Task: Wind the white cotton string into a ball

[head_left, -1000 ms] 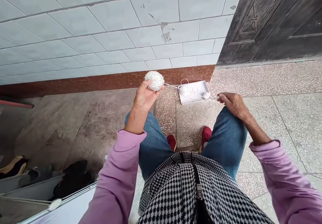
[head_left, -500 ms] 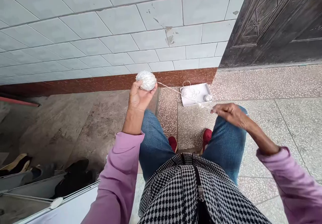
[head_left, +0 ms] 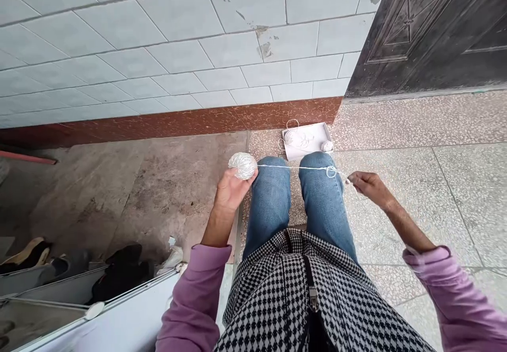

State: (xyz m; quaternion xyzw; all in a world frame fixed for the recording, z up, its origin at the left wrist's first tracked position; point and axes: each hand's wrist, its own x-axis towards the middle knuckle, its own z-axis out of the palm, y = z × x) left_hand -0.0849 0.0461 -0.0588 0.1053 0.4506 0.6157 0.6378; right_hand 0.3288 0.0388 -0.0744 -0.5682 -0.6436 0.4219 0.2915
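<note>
My left hand [head_left: 233,191] is closed around the lower side of a ball of white yarn [head_left: 243,165]. A strand of yarn [head_left: 281,167] runs taut from the ball across both knees to the right. Near its right end the strand has a small tangle of loops [head_left: 331,171]. My right hand [head_left: 370,187] pinches the end of the strand just past that tangle, beside the right knee. Beyond the knees, a shallow white box [head_left: 317,130] on the floor holds more white yarn [head_left: 291,138] and a small white ball [head_left: 327,146].
A tiled wall [head_left: 190,62] with a reddish-brown base strip [head_left: 190,122] stands in front. At the right is a dark door [head_left: 439,35]. A white rack [head_left: 127,310] with shoes [head_left: 29,254] stands at the lower left. My knees [head_left: 271,188] are close together.
My left hand has come lower and slightly right with the yarn ball. My right hand has moved a little right and down, drawing the strand straight. The knees have come together.
</note>
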